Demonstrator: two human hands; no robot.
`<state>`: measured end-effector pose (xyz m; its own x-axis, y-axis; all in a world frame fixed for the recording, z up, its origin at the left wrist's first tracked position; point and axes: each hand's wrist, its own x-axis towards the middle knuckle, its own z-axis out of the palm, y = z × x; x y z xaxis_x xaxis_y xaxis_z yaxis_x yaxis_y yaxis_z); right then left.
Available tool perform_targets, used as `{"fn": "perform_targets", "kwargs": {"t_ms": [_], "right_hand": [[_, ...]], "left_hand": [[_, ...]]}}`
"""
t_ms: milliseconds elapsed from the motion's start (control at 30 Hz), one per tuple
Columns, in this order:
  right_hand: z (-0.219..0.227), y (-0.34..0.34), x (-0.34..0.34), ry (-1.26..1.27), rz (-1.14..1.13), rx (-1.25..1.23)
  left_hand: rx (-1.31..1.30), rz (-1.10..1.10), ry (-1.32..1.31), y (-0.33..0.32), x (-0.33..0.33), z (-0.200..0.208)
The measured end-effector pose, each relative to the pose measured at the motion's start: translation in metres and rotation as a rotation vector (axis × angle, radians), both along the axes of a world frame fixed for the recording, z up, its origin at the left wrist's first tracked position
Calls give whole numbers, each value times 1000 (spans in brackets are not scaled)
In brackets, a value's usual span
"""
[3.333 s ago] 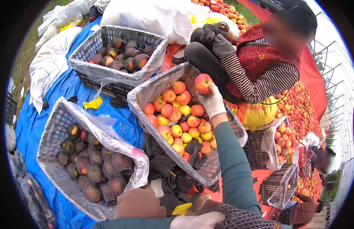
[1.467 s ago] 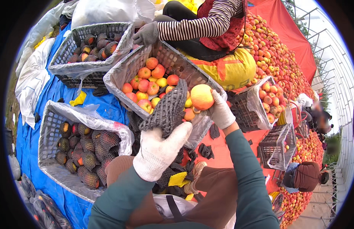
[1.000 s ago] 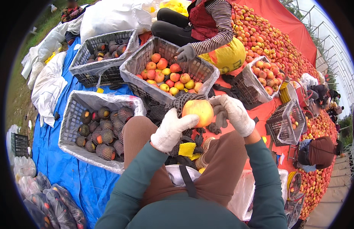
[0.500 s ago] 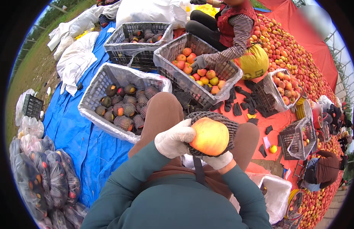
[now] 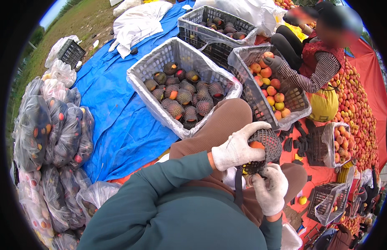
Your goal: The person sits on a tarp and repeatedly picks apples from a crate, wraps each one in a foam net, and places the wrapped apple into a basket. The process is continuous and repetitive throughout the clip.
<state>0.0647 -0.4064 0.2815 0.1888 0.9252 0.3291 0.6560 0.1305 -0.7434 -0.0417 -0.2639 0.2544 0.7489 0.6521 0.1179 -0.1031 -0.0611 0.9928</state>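
Outdoor ground under a blue sheet [image 5: 116, 121] at left and a red sheet [image 5: 318, 175] at right, both apparently laid to keep fruit off the soil. At far left, clear bags [image 5: 56, 129] of netted fruit are massed against one another, probably for mutual support. Next, the near crate [image 5: 154, 58] stands by the person's leg [image 5: 222, 120], presumably for a short reach; its plastic liner likely spares the netted apples [image 5: 184, 96] from rubbing. The far crate [image 5: 193, 35], just behind, holds more of them. Above the lap, the left hand [image 5: 239, 150] is spread wide, thumb below and fingers over the top, gripping the apple [image 5: 268, 143] in its dark net; this hold seems meant to steady the fruit. The right hand [image 5: 270, 189] has thumb and fingers bent inward at the net's lower end; whether they pinch the mesh cannot be told. To the right, bare apples [image 5: 279, 98] lie in a lined crate [image 5: 297, 98] between the person and a co-worker [image 5: 322, 62], a position that suits both; the co-worker's gloved fingers touch an apple there. At far right, a heap [image 5: 362, 129] of apples.
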Motion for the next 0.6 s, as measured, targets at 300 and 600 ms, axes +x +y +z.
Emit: {"fn": "perform_targets", "kwargs": {"t_ms": [300, 600], "right_hand": [[-27, -6, 62, 627, -387, -76], [-39, -11, 161, 605, -547, -196]], "left_hand": [[418, 467, 493, 144, -47, -84], [680, -205, 1302, 144, -83, -177]]}}
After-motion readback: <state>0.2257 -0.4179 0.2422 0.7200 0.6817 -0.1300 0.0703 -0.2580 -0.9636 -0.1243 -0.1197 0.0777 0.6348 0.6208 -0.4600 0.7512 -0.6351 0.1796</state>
